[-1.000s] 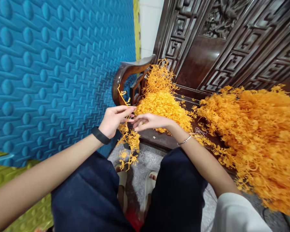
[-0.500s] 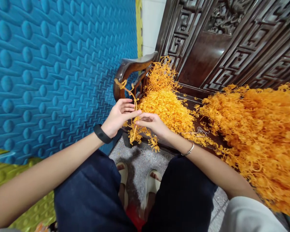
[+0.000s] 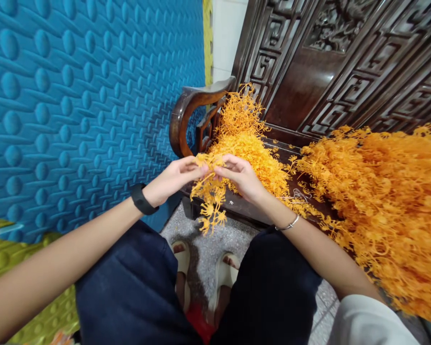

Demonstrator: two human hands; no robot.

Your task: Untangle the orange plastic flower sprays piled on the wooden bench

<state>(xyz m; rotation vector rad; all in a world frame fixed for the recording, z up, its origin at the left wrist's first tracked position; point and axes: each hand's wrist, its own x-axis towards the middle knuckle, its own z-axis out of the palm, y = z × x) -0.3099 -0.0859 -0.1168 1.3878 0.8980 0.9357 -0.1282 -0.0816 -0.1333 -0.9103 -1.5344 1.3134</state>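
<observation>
Between my hands hangs a small bunch of yellow-orange plastic flower sprigs (image 3: 212, 206), its star-shaped heads dangling below the fingers. My left hand (image 3: 172, 179), with a black band on the wrist, pinches the bunch from the left. From the right, my right hand (image 3: 246, 179), wearing a thin bracelet, has thumb and fingers closed on the same bunch. The fingertips are partly hidden among the sprigs. Just behind the hands lies a heap of loose yellow-orange sprigs (image 3: 253, 153) on a dark wooden bench (image 3: 242, 203).
A bigger orange heap of sprigs (image 3: 391, 206) covers the bench's right side. Thin white string (image 3: 300, 194) lies between the heaps. The curved armrest (image 3: 179, 115) and carved backrest (image 3: 298, 96) bound the seat. Blue foam matting (image 3: 75, 105) is at left. Sandalled feet (image 3: 224, 273) are below.
Earlier a long bare stem stood up out of my left hand; it no longer shows there. The hands now hold a fuller bunch of flower heads, and my right hand has shifted slightly right.
</observation>
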